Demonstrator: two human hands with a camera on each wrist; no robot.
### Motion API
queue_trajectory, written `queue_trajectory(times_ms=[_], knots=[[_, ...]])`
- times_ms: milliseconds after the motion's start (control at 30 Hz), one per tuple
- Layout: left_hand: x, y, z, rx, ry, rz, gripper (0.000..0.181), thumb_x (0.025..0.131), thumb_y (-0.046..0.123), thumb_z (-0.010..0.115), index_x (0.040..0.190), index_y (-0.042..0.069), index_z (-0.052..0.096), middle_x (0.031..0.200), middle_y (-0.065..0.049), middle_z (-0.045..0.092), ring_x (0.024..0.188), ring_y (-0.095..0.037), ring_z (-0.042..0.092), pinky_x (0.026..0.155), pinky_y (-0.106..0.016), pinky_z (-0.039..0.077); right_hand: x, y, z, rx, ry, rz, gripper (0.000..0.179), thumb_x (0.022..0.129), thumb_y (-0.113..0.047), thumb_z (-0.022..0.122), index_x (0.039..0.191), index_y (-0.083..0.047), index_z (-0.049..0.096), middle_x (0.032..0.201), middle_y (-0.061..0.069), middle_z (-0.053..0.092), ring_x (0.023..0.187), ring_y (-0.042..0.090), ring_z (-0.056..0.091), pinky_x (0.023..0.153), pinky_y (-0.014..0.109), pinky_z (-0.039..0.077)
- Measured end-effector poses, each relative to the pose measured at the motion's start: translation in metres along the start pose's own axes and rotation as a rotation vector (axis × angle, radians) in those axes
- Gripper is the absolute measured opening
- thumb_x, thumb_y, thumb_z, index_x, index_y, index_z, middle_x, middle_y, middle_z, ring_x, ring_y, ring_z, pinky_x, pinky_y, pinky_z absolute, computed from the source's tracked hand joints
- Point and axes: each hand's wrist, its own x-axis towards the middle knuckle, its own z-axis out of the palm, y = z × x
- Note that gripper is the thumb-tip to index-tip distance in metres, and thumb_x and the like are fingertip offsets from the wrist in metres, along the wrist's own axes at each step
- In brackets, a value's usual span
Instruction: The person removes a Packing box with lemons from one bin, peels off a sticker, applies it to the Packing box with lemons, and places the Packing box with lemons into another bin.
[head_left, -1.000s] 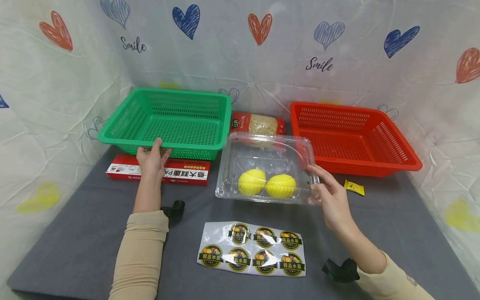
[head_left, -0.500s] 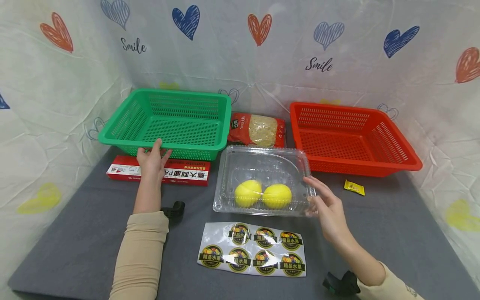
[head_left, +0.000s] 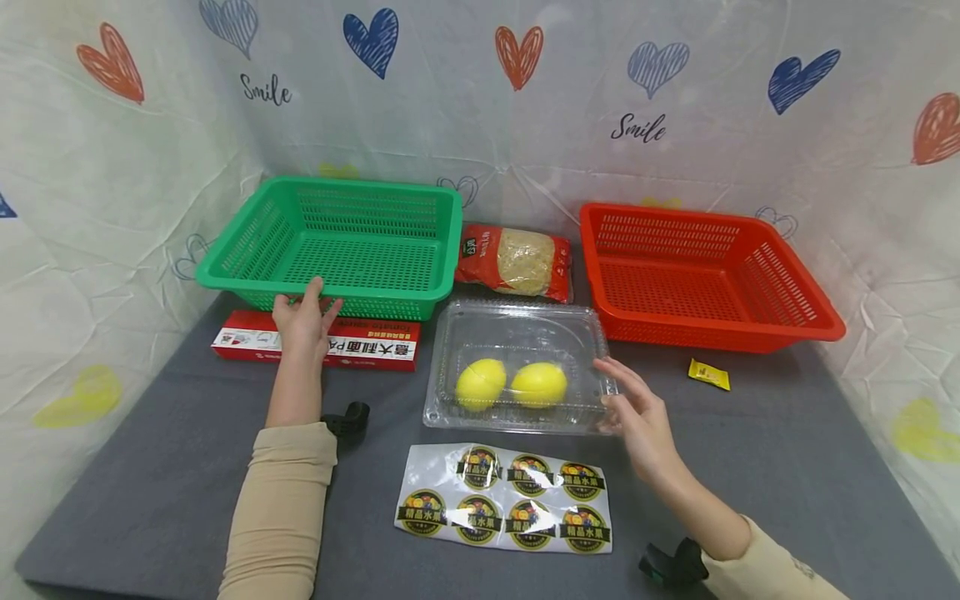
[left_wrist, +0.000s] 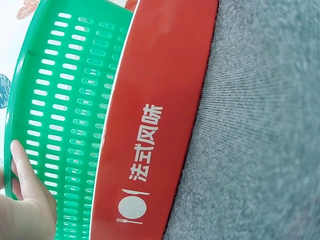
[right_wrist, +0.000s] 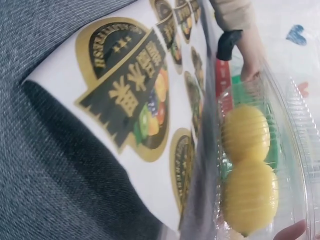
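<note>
My right hand (head_left: 645, 425) holds a clear plastic clamshell box (head_left: 517, 325) by its right edge, fingers on the far part and thumb nearer. Inside it are two yellow lemons, a left one (head_left: 481, 384) and a right one (head_left: 539, 385). In the right wrist view the lemons (right_wrist: 247, 132) show through the ribbed wall, with one fingertip (right_wrist: 292, 232) at the bottom. Over at the left, my left hand (head_left: 302, 321) grips the front rim of a green plastic basket (head_left: 442, 293), its thumb on the rim. The left wrist view shows that hand (left_wrist: 30, 210) beside the slotted basket wall.
A red pasta box (head_left: 375, 348) lies before the green basket. Behind the clamshell sits a red noodle bag (head_left: 525, 260), with a red basket (head_left: 720, 335) to its right. A small yellow packet (head_left: 708, 374) lies farther right; a sticker sheet (head_left: 442, 467) lies in front.
My right hand has brought the clamshell with its lemons toward me, down and slightly left, uncovering the noodle bag behind. The left hand has stayed at the green basket's rim.
</note>
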Motion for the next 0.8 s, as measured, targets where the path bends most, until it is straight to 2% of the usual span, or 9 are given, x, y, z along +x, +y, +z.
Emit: queue_trajectory(times_ms=[300, 433, 533, 800], knots=[[0.0, 0.0, 0.001, 0.013, -0.002, 0.006, 0.047, 0.089, 0.019, 0.058, 0.124, 0.007, 0.03, 0.101, -0.005, 0.038, 0.084, -0.018, 0.053, 0.09, -0.032, 0.046, 0.007, 0.008, 0.006, 0.006, -0.009, 0.063, 0.045, 0.086, 0.008, 0.04, 0.13, 0.0, 0.048, 0.141, 0.007, 0.034, 0.066, 0.009, 0.047, 0.058, 0.025, 0.052], [0.0, -0.001, 0.001, 0.014, -0.008, 0.015, 0.045, 0.09, 0.018, 0.057, 0.123, 0.006, 0.03, 0.102, -0.005, 0.038, 0.084, -0.018, 0.054, 0.091, -0.033, 0.045, 0.009, 0.009, 0.008, 0.004, -0.014, 0.075, 0.044, 0.086, 0.007, 0.04, 0.13, 0.0, 0.047, 0.143, 0.008, 0.032, 0.061, 0.008, 0.041, 0.057, 0.024, 0.051], [0.0, -0.001, 0.0, 0.008, -0.006, 0.013, 0.039, 0.089, 0.019, 0.058, 0.117, 0.008, 0.033, 0.102, -0.005, 0.038, 0.085, -0.018, 0.053, 0.089, -0.032, 0.046, 0.012, 0.009, 0.008, 0.0, -0.023, 0.089, 0.044, 0.087, 0.007, 0.039, 0.13, -0.002, 0.046, 0.143, 0.008, 0.032, 0.057, 0.007, 0.036, 0.057, 0.024, 0.05], [0.001, -0.001, 0.0, 0.0, -0.005, 0.008, 0.038, 0.088, 0.021, 0.059, 0.114, 0.009, 0.034, 0.101, -0.005, 0.039, 0.086, -0.017, 0.053, 0.085, -0.03, 0.049, 0.018, 0.008, 0.01, 0.001, -0.026, 0.101, 0.042, 0.088, 0.006, 0.038, 0.129, -0.003, 0.045, 0.138, 0.007, 0.036, 0.056, 0.008, 0.035, 0.056, 0.025, 0.048]])
